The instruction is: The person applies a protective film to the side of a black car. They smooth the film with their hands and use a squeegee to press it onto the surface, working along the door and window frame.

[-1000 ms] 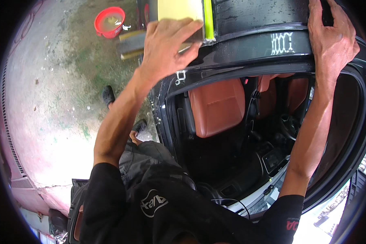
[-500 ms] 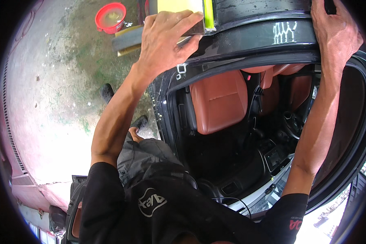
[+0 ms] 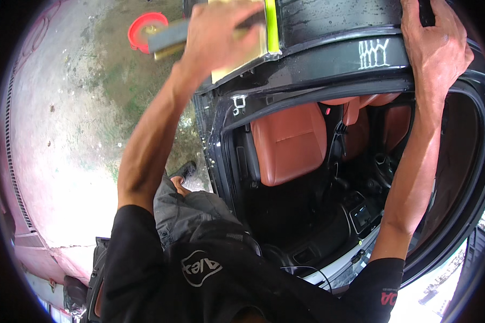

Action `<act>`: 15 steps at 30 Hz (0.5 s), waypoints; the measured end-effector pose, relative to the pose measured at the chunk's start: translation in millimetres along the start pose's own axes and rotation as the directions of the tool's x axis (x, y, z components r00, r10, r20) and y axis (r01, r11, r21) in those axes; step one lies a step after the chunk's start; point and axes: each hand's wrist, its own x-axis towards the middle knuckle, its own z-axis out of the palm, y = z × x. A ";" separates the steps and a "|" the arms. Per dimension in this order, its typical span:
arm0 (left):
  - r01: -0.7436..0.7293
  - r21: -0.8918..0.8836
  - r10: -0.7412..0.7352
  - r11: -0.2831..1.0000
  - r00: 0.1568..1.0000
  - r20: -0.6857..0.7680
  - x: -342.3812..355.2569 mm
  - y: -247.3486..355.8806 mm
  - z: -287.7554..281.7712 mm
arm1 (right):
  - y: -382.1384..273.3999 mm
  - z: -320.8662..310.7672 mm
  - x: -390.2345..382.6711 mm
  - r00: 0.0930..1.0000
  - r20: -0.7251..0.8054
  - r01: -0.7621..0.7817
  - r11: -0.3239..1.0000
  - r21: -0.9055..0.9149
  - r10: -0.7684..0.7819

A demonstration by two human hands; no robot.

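My left hand (image 3: 215, 40), smeared by motion, is closed around a long grey sanding block (image 3: 168, 41) with a yellowish underside. It holds the block over a pale yellow patch (image 3: 221, 74) on the dark car roof (image 3: 328, 19). The block's left end sticks out past the roof over the floor. A bright yellow-green strip (image 3: 273, 29) borders the patch on its right. On the right, my right hand (image 3: 436, 46) lies on the roof edge with thumb and fingers apart; its fingertips run out of the picture at the top.
Below the roof edge is an open car interior with a reddish-brown seat (image 3: 290, 145) and a steering wheel (image 3: 382, 164). White scribbled marks (image 3: 374, 54) show on the roof rail. A red bucket (image 3: 140, 33) stands on the stained concrete floor (image 3: 81, 134), partly behind the block.
My left hand and the sanding block have moved up and away, uncovering the patch's near edge; the block now overlaps the bucket. My right hand stays on the roof edge. The view has shifted slightly.
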 end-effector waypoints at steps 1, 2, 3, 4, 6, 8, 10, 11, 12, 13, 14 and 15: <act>0.016 -0.048 -0.015 0.999 1.000 0.015 -10.7 15.7 -3.6 | 2.4 -1.2 1.2 1.000 0.003 -0.006 1.000 -0.019 0.006; 0.031 -0.083 -0.029 0.996 0.999 0.029 -17.1 23.5 -8.1 | 1.8 -0.6 3.7 1.000 -0.001 -0.013 1.000 -0.025 0.013; 0.043 -0.008 -0.043 0.999 0.998 0.036 -25.1 13.1 -15.6 | -17.8 7.5 2.6 0.999 -0.010 -0.038 0.999 0.030 0.038; 0.039 0.000 -0.039 0.999 0.999 0.033 -15.1 2.6 -10.9 | -21.9 4.0 3.4 0.999 -0.008 -0.051 0.998 0.024 0.051; 0.034 0.013 -0.034 0.999 0.999 0.035 18.4 -26.1 -2.1 | -19.3 3.1 2.8 0.999 -0.018 -0.039 0.999 0.013 0.040; 0.013 0.003 -0.013 1.000 1.000 0.004 36.7 -21.5 3.8 | -4.3 -2.3 3.6 0.999 -0.028 -0.017 0.999 -0.050 0.015; 0.005 -0.016 -0.004 1.000 0.998 0.062 13.0 -11.8 -1.2 | -7.4 9.1 -2.2 0.998 -0.045 -0.041 0.995 0.092 0.045; -0.012 -0.023 0.012 1.000 1.000 0.007 -8.4 -5.3 0.6 | -9.3 14.8 0.2 0.996 -0.064 -0.049 0.986 0.162 0.060; 0.061 -0.063 -0.060 0.996 0.998 0.022 -14.4 3.7 -6.2 | -1.5 17.7 3.3 0.999 -0.031 -0.032 0.993 0.113 0.035; 0.031 -0.047 -0.032 0.998 0.999 -0.020 -7.6 -0.1 -1.0 | 12.6 19.5 2.3 1.000 0.006 -0.006 0.998 0.064 0.005; 0.002 -0.030 -0.003 1.000 0.998 -0.062 2.4 -8.7 6.0 | 20.4 19.5 2.6 0.999 0.044 0.022 1.000 0.015 -0.022; 0.029 -0.013 -0.029 0.999 0.999 -0.039 20.0 -25.7 12.0 | 17.0 16.1 1.5 0.999 0.037 0.036 0.998 -0.058 -0.034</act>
